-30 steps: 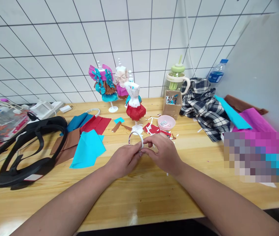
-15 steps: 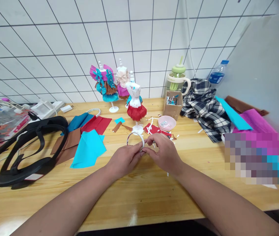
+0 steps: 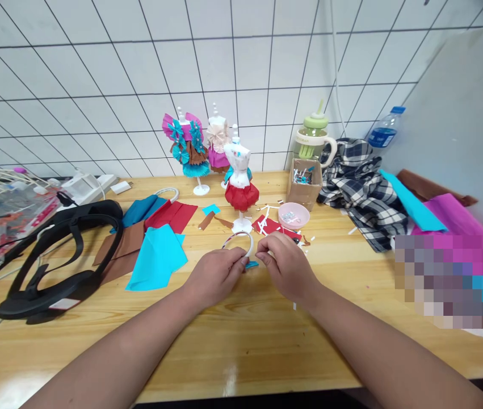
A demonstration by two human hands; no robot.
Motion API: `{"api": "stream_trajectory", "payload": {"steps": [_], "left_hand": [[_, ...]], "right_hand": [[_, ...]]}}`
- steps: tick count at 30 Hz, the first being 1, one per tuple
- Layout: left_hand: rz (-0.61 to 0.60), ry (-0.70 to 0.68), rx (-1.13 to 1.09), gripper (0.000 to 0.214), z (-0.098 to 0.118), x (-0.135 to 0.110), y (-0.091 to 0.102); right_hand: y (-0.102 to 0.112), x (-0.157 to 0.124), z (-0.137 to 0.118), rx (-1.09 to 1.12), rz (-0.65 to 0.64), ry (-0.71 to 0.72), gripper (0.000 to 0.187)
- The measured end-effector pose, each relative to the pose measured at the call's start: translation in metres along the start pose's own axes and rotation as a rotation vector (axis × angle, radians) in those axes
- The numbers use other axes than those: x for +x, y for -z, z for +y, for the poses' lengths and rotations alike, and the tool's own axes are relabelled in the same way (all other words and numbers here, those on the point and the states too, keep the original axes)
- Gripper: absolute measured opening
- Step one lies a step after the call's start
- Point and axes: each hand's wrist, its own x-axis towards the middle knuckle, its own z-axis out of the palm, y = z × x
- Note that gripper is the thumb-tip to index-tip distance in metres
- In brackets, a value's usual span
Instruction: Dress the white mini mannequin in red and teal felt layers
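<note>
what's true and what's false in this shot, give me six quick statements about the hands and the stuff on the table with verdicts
1. The left hand holds a white ring. True.
2. The right hand is inside the pink bowl. False: it is in front of the bowl, just right of the white ring.
3. A small blue piece shows between the two hands. True.
4. The cardboard box is closed. False: its top is open, with small pieces showing inside.
5. The red-skirted mannequin stands left of the pink bowl. True.
6. The plaid cloth lies left of the cardboard box. False: it lies to the right.
</note>
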Motion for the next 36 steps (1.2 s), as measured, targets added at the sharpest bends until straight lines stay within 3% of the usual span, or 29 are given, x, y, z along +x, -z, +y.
{"api": "stream_trajectory", "payload": {"steps": [4,11,18,21,25,28,30,33,36], "left_hand": [[0.077,0.009,0.088,0.032,-0.001,-0.001,0.001],[0.147,0.015,-0.123,0.033,-0.002,-0.001,-0.002],[0.181,-0.096,0.043,0.027,-0.005,-0.001,-0.001],[0.230,-0.063,0.034,0.028,0.000,-0.003,-0.005],[0.252,0.034,-0.200,0.029,0.001,-0.002,-0.004],[0.435,0.236,-0.315,0.031,-0.017,0.003,0.010],[0.508,0.293,-0.217,0.032,-0.037,0.007,0.021],[0.298,0.222,0.194,0.032,-0.066,0.013,0.028],[0.232,0.269,0.418,0.037,-0.074,0.014,0.021]], "right_hand": [[-0.004,-0.002,-0.007,0.001,-0.029,0.062,0.017],[-0.005,-0.002,-0.012,0.007,0.000,0.090,0.019],[-0.002,-0.002,-0.007,0.056,-0.006,0.074,0.016],[-0.005,-0.003,-0.011,0.033,-0.034,0.092,0.015],[-0.006,-0.005,-0.018,0.035,-0.036,0.120,0.014],[-0.003,-0.003,-0.015,0.127,-0.012,0.063,0.014],[0.000,0.000,-0.007,0.193,-0.013,-0.047,0.014],[0.001,0.004,0.005,0.269,-0.100,-0.240,0.012],[-0.001,0.005,0.010,0.318,-0.206,-0.360,0.011]]}}
